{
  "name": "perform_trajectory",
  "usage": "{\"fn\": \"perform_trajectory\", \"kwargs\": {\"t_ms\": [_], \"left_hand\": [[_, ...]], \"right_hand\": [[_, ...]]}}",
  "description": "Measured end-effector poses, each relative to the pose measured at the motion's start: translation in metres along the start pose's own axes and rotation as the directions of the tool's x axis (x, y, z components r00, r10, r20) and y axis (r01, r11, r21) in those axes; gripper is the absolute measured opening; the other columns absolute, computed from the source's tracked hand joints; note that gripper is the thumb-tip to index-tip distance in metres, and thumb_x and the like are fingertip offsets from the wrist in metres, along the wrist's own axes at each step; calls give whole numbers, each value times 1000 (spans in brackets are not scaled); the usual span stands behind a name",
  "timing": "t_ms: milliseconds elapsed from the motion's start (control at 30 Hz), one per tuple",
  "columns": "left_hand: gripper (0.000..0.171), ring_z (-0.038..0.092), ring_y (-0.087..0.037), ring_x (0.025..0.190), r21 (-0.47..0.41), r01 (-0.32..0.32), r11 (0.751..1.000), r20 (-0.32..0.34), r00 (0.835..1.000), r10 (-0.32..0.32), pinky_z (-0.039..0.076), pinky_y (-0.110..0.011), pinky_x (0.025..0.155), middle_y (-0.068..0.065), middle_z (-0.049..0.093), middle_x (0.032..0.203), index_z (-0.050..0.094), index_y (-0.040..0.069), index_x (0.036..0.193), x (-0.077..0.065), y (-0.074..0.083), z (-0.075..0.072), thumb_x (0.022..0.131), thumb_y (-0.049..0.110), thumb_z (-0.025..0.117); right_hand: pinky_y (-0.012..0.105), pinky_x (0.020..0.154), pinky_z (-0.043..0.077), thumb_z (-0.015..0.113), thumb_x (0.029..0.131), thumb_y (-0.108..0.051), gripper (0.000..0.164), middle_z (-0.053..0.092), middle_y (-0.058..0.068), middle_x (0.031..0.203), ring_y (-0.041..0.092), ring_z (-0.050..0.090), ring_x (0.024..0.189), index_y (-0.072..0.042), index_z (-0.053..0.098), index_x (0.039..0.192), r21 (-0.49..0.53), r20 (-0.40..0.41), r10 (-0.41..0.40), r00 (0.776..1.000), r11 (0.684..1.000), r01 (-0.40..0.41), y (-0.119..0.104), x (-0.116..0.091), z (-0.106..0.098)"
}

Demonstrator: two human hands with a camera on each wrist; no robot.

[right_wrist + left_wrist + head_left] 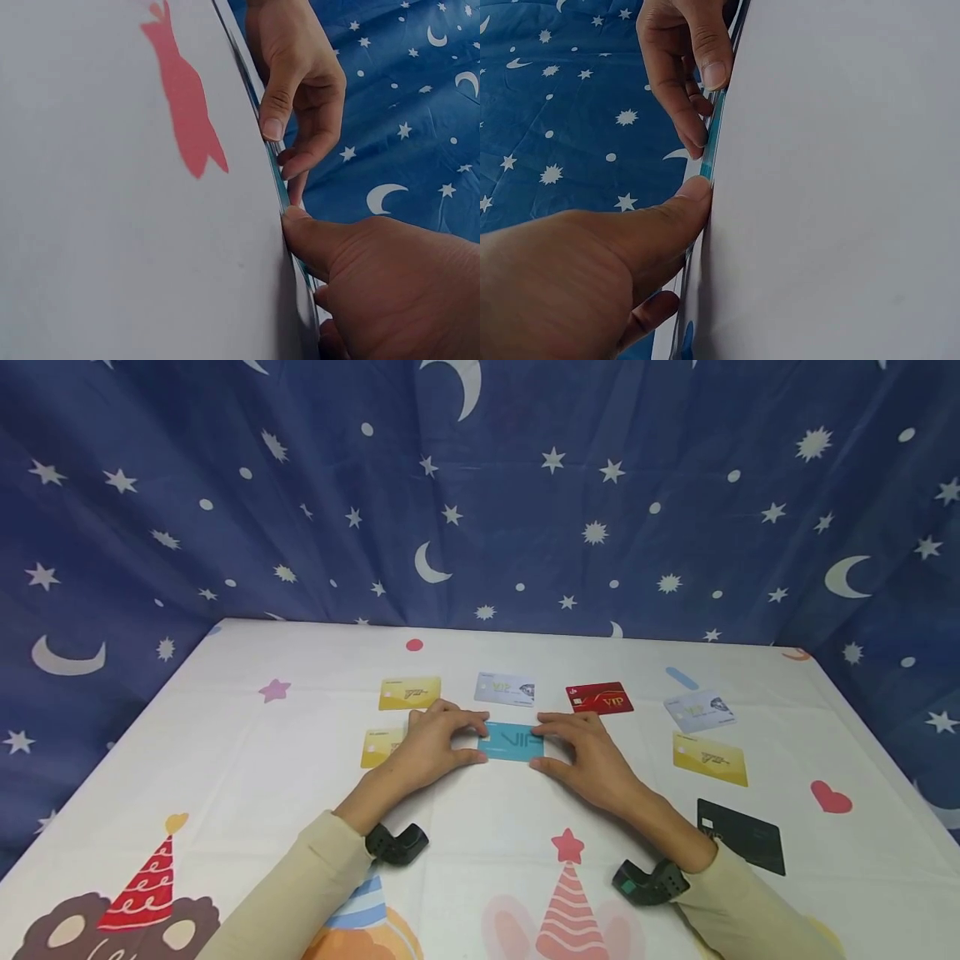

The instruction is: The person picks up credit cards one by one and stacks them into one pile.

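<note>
A blue VIP card lies flat on the table at the middle, between the two hands. My left hand holds its left edge, thumb at the near corner and fingers at the far one. On the opposite edge my right hand grips it the same way. Both wrist views see the card nearly edge-on, as a thin teal strip between the fingertips. Part of a yellow card is covered by the left hand. Just beyond the right hand's fingers is a red VIP card.
Behind the hands lie another yellow card and a silver card. A second silver card, a yellow card and a black card lie on the right. A blue starry curtain hangs behind the white printed tablecloth.
</note>
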State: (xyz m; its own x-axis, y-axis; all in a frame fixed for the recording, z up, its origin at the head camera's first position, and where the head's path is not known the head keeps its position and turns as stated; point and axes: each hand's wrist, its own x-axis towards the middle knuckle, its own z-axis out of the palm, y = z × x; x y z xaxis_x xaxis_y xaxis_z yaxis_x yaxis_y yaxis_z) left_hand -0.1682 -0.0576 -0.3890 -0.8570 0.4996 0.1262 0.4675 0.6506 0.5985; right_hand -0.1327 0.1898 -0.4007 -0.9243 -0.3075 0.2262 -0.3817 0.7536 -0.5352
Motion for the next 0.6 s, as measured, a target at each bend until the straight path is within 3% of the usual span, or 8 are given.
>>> {"fn": "perform_trajectory", "kwargs": {"t_ms": [300,433,600], "left_hand": [[24,47,-18,110,-50,-30,998,-3,1000,30,29,-42,91,1,63,122,70,18,99,-4,-1,-6,78,24,80],[25,51,-20,108,-113,-42,993,-48,998,37,35,-40,97,2,64,111,70,15,101,-9,-1,-17,78,21,80],[27,55,-23,101,-170,-14,985,-89,996,-1,42,-41,92,2,63,105,70,13,103,-19,-4,-35,78,19,80]], "right_hand": [[43,87,48,81,77,-21,44,53,9,133,29,43,121,-14,68,118,54,4,8,1000,999,-8,-5,0,-3],[42,86,49,80,78,-19,42,54,9,132,29,46,121,-14,67,119,132,6,5,1000,991,-6,-12,2,-6],[41,84,50,79,79,-18,42,55,6,129,26,50,115,-13,67,120,189,7,-2,1000,982,1,-25,7,-8]]}}
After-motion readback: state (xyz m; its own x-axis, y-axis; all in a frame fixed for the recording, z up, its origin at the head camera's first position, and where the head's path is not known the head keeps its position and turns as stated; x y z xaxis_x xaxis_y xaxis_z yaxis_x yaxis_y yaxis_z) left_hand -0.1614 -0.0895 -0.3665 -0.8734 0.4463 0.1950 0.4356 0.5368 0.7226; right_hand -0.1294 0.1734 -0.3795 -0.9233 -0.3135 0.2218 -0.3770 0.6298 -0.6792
